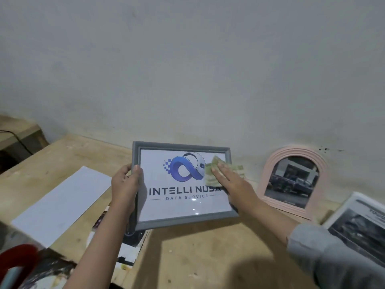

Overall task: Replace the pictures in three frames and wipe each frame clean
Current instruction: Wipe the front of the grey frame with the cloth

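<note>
Grey frame (183,219) tilted up off the wooden surface (187,257), left hand (125,184) gripping its left edge, right hand (231,180) flat-fingered pressing cloth (210,170) on glass; best to brace firmly, wipe in overlapping strokes toward corners.

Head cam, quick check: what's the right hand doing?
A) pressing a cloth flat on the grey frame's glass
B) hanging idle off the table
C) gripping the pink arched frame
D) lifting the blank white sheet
A: the right hand lies with straight fingers on a folded cloth against the glass of the grey frame, which the left hand grips at its left edge.
</note>
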